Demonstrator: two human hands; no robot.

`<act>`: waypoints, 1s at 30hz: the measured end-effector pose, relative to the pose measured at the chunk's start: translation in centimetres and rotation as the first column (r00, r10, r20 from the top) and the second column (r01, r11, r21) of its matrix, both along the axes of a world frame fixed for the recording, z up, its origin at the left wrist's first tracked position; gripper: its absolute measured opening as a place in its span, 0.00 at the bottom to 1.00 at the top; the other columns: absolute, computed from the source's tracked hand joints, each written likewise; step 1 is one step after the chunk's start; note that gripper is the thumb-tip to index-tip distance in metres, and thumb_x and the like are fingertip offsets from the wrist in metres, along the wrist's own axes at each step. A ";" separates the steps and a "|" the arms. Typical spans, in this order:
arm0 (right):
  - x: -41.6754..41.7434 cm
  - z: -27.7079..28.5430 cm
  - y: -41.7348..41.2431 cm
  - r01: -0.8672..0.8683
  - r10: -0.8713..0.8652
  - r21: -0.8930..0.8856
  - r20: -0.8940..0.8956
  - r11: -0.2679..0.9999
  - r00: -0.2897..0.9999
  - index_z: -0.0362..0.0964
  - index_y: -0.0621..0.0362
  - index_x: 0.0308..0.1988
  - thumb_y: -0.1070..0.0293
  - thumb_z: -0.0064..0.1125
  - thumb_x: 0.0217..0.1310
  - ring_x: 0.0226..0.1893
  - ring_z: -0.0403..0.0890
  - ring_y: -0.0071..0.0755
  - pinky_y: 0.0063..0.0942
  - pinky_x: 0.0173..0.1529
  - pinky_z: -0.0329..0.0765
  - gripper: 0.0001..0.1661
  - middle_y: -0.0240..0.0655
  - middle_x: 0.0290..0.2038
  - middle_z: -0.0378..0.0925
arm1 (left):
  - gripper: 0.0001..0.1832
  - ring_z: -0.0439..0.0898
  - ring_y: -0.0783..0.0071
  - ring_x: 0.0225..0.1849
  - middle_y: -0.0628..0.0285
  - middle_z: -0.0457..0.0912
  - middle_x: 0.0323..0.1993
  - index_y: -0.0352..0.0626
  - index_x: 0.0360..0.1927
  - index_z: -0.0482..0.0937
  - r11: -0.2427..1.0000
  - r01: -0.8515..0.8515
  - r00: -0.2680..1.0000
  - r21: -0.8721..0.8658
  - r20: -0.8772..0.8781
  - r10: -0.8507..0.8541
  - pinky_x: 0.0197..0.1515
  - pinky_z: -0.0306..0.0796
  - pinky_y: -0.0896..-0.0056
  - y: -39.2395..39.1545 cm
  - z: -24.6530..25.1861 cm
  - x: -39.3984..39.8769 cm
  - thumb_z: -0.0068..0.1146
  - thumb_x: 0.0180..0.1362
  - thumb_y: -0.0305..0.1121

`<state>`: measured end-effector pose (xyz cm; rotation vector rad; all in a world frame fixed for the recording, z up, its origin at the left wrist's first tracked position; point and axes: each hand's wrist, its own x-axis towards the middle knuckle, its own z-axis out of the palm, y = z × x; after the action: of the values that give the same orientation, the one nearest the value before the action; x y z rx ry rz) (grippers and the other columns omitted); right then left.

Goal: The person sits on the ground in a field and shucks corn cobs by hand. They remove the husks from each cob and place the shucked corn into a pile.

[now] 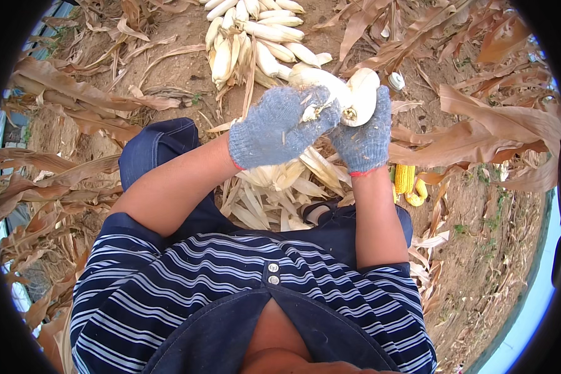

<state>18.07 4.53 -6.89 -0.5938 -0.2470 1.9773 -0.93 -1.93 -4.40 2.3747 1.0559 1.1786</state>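
Note:
My left hand (285, 128), in a grey knitted glove, grips a corn ear in pale husk (320, 80). The fingers cover part of that ear, and a broken stalk end pokes out between them. Close beside it my right hand (362, 142), gloved alike, holds a second husked-over ear (363, 91), its cut butt facing me. The two ears appear to touch. Just beyond the hands lies a pile of corn ears (266, 35) in whitish husks on the soil.
Loose stripped husks (271, 187) lie between my legs, near a shoe (318, 212). Bare yellow corn ears (405, 178) rest on the ground right of my right forearm. A small round white object (396, 81) sits beyond the right hand. Dry corn stalks and leaves (486, 124) crowd both sides.

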 end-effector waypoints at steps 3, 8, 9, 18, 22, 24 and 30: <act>-0.1 0.0 0.3 0.064 -0.062 -0.033 0.053 0.997 0.997 0.67 0.48 0.60 0.40 0.52 0.64 0.54 0.75 0.44 0.46 0.62 0.72 0.33 0.38 0.55 0.74 | 0.13 0.83 0.58 0.41 0.54 0.84 0.40 0.38 0.51 0.81 0.975 -0.034 0.997 0.220 0.072 0.019 0.45 0.76 0.61 -0.1 1.1 -0.6 0.54 0.65 0.28; 1.1 -1.2 1.1 0.112 -0.113 0.014 0.083 0.994 0.990 0.66 0.50 0.61 0.43 0.55 0.63 0.56 0.74 0.46 0.46 0.62 0.72 0.34 0.41 0.55 0.74 | 0.33 0.81 0.53 0.52 0.50 0.81 0.52 0.40 0.59 0.77 0.931 -0.215 0.833 -0.295 -0.553 0.018 0.56 0.73 0.60 0.1 5.1 -1.3 0.60 0.60 0.55; 1.0 -0.9 1.1 0.119 -0.120 0.014 0.081 0.993 0.990 0.66 0.51 0.61 0.44 0.56 0.63 0.56 0.74 0.46 0.46 0.62 0.71 0.34 0.42 0.55 0.74 | 0.37 0.80 0.52 0.54 0.49 0.81 0.53 0.40 0.59 0.77 0.928 -0.205 0.776 -0.312 -0.630 -0.040 0.57 0.73 0.58 0.3 4.5 -1.6 0.60 0.58 0.60; -0.4 -0.2 0.8 0.100 -0.138 0.171 0.227 0.980 0.964 0.67 0.56 0.58 0.56 0.57 0.65 0.50 0.79 0.42 0.43 0.57 0.77 0.27 0.39 0.50 0.77 | 0.28 0.81 0.54 0.52 0.48 0.82 0.49 0.45 0.58 0.79 0.973 -0.143 0.966 -0.183 -0.240 0.097 0.53 0.76 0.59 -0.4 2.6 -1.3 0.62 0.61 0.53; -0.5 -0.7 0.4 0.043 -0.099 0.249 0.215 0.968 0.972 0.68 0.55 0.58 0.54 0.52 0.68 0.49 0.80 0.41 0.42 0.56 0.77 0.25 0.38 0.49 0.78 | 0.30 0.84 0.54 0.44 0.53 0.83 0.45 0.45 0.62 0.74 0.980 -0.171 0.983 0.103 -0.043 0.176 0.48 0.79 0.57 0.1 0.7 0.3 0.62 0.61 0.50; -0.8 -0.2 0.0 0.075 -0.113 0.218 0.167 0.973 0.979 0.68 0.56 0.59 0.51 0.51 0.68 0.50 0.80 0.41 0.42 0.56 0.78 0.27 0.40 0.50 0.78 | 0.30 0.85 0.53 0.42 0.53 0.84 0.44 0.44 0.61 0.75 0.978 -0.208 0.968 0.000 -0.144 0.206 0.46 0.79 0.57 0.1 0.7 0.4 0.61 0.62 0.52; -0.7 -0.4 0.1 0.060 -0.062 0.175 0.006 0.983 0.998 0.66 0.56 0.62 0.47 0.52 0.67 0.51 0.80 0.43 0.43 0.56 0.78 0.32 0.43 0.52 0.77 | 0.26 0.84 0.52 0.39 0.50 0.84 0.39 0.41 0.52 0.77 0.952 -0.218 0.922 -0.213 -0.366 0.129 0.42 0.79 0.57 -0.1 0.3 0.4 0.54 0.65 0.55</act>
<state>17.37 4.61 -7.25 -0.4935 -0.4005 1.8712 -0.53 -1.99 -4.11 2.3721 1.4618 0.6307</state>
